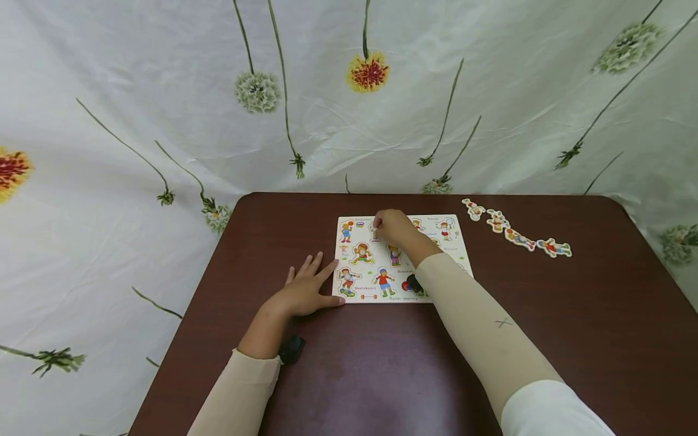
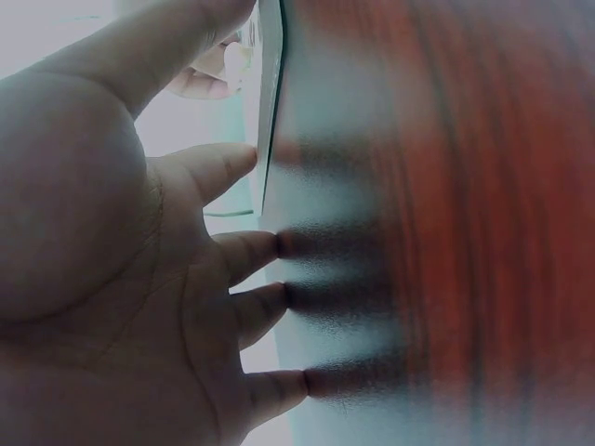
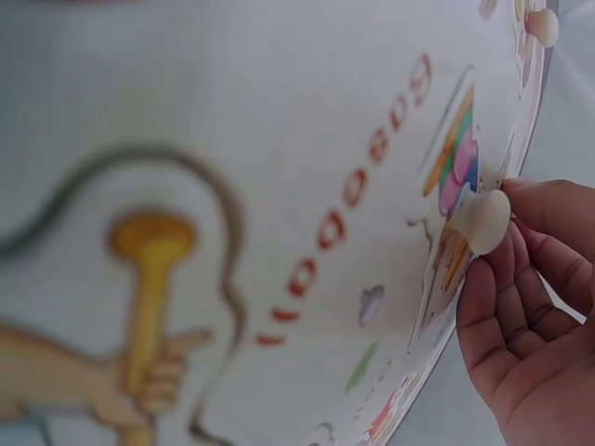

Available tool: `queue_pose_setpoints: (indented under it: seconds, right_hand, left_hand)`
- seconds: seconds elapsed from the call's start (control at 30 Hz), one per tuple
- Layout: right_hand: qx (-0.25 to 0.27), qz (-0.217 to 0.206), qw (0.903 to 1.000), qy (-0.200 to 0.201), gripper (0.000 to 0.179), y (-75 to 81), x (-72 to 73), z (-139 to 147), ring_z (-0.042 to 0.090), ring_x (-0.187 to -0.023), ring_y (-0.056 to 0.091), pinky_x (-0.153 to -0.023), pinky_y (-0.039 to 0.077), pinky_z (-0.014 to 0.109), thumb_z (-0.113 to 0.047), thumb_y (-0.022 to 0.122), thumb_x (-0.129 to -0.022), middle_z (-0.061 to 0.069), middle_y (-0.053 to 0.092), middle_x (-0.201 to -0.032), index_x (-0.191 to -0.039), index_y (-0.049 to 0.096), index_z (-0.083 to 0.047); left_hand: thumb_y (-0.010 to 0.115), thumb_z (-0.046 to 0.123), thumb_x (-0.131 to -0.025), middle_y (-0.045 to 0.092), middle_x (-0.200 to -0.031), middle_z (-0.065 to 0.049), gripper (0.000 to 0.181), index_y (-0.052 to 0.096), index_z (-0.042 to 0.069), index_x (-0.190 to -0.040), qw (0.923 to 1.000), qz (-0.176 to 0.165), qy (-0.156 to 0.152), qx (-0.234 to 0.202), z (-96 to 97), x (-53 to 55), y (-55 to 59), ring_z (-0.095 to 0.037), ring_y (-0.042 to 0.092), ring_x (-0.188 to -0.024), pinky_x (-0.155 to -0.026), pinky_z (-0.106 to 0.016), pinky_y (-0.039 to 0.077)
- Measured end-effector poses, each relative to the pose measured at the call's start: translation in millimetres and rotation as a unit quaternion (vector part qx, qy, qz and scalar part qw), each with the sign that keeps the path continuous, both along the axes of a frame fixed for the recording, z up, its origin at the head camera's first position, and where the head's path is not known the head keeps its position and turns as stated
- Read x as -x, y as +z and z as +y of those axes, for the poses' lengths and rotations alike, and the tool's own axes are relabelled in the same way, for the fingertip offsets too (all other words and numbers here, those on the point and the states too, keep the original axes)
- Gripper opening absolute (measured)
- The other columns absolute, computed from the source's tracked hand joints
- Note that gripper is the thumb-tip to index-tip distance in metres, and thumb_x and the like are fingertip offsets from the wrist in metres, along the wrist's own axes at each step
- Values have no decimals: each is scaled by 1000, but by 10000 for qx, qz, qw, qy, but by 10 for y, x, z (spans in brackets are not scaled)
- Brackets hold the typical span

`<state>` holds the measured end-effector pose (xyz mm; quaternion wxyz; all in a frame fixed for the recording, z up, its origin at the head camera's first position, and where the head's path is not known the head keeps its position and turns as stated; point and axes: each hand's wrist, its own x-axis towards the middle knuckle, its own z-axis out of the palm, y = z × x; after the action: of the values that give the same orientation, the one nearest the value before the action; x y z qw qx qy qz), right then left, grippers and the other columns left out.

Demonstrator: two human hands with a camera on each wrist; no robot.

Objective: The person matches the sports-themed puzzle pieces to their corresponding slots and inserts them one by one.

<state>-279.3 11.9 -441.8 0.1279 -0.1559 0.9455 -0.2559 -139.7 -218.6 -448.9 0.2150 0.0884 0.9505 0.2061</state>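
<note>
A white peg puzzle board [image 1: 403,263], printed with sports figures and words, lies on the table. At its upper middle, my right hand [image 1: 397,229] pinches a puzzle piece [image 3: 462,163] by its pale round knob [image 3: 482,223], thumb and fingertips close at the board face. The right forearm crosses over the board's right part and hides some of it. My left hand [image 1: 306,290] has its fingers spread at the board's left edge. In the left wrist view, its thumb and index finger touch the edge while the other fingertips rest on the table.
Several loose figure pieces [image 1: 520,239] lie in a slanting row on the dark brown table [image 1: 545,315], right of the board. Behind the table hangs a white flowered cloth [image 1: 327,121]. A black wrist device [image 1: 291,349] sits under the left wrist.
</note>
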Motion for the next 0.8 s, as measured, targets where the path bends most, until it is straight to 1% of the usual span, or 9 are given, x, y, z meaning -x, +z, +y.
queue_pose_setpoints:
  seconds: [0.1, 0.17, 0.23, 0.3, 0.4, 0.47, 0.53, 0.63, 0.8]
  right_hand:
    - [120, -61, 9999, 4, 9, 14, -14, 25, 18, -80, 55, -71, 45, 29, -17, 62, -100, 5, 63, -92, -104, 65, -9]
    - [381, -147, 9991, -69, 12, 30, -33, 52, 19, -84, 56, -73, 47, 30, -18, 60, -101, 7, 64, -98, -107, 65, -8]
    - [787, -279, 9963, -217, 15, 46, -61, 89, 21, -91, 58, -77, 49, 32, -19, 58, -102, 8, 64, -104, -111, 65, -8]
    - [1276, -368, 9904, -387, 19, 58, -89, 130, 23, -97, 60, -82, 50, 34, -20, 57, -103, 10, 64, -109, -116, 65, -7]
    - [1987, -423, 9771, -636, 25, 76, -134, 189, 25, -104, 61, -89, 52, 37, -23, 59, -103, 9, 65, -113, -122, 65, -7]
    - [2335, -334, 9690, -732, 28, 88, -156, 223, 25, -106, 62, -92, 53, 40, -25, 60, -103, 9, 66, -115, -124, 65, -8]
    - [2571, -216, 9628, -797, 30, 104, -180, 259, 25, -108, 63, -93, 53, 41, -27, 61, -103, 8, 66, -116, -125, 64, -8]
    - [2761, -2, 9572, -869, 30, 116, -206, 320, 25, -109, 63, -94, 54, 42, -28, 61, -103, 7, 67, -116, -125, 64, -9]
    - [2942, 196, 9482, -1182, 27, 103, -247, 458, 24, -107, 63, -91, 53, 41, -30, 61, -102, 6, 67, -115, -122, 66, -12]
  left_hand:
    - [68, 58, -90, 0, -172, -12, 93, 19, 30, -163, 10000, -2, -16, 11, 3, -4, 12, -36, -4, -159, -123, -68, -5]
    - [68, 58, -90, 0, -172, -12, 92, 19, 30, -163, 10000, -6, -24, 26, 5, -3, 14, -36, -4, -159, -123, -67, -5]
    - [67, 59, -90, -1, -172, -12, 93, 18, 30, -163, 10000, -20, -23, 60, 6, 1, 9, -35, -4, -160, -123, -67, -5]
    - [67, 59, -90, -1, -172, -12, 92, 18, 30, -163, 10000, -29, -36, 59, 8, 6, 2, -35, -5, -160, -123, -67, -5]
    - [67, 59, -90, -2, -172, -11, 93, 18, 31, -163, 10000, -41, -41, 62, 12, 13, -4, -35, -5, -159, -123, -67, -6]
    - [67, 59, -90, -2, -172, -11, 92, 18, 31, -163, 10000, -35, -32, 76, 12, 18, -6, -35, -5, -160, -123, -67, -6]
    - [67, 59, -91, -1, -172, -12, 92, 18, 31, -163, 10000, -18, -26, 78, 11, 21, -6, -35, -5, -159, -123, -67, -6]
    - [67, 59, -91, -2, -172, -12, 92, 17, 30, -164, 10000, -11, -29, 77, 10, 21, -4, -36, -5, -159, -123, -67, -6]
    - [67, 58, -91, -3, -172, -12, 93, 17, 30, -164, 10000, -34, -39, 6, 5, 12, -2, -36, -6, -159, -122, -68, -6]
